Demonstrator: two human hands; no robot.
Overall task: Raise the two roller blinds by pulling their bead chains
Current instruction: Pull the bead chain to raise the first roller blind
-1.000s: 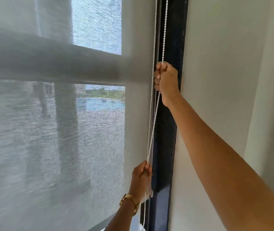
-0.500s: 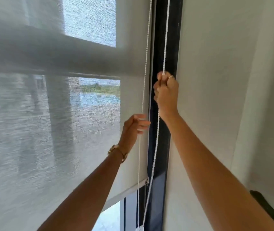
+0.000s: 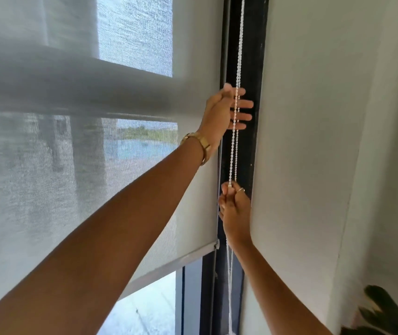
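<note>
A grey see-through roller blind (image 3: 96, 177) covers the window on the left; its bottom bar (image 3: 169, 269) hangs above a strip of bare glass. A second, opaque blind (image 3: 309, 141) hangs on the right. Between them a white bead chain (image 3: 237, 56) runs down in two strands in front of the black frame. My left hand (image 3: 224, 112), with a gold watch on the wrist, is up high, fingers spread behind the strands. Lower down my right hand (image 3: 234, 209), with a ring, is closed around the chain.
The black window frame (image 3: 253, 68) stands between the two blinds. A white wall (image 3: 391, 165) lies to the right. Dark green plant leaves (image 3: 384, 313) poke in at the bottom right corner.
My right hand has pulled the chain down from high to low. My left hand let go low, rose and now reaches the strands high up. The left blind's bottom bar has come up.
</note>
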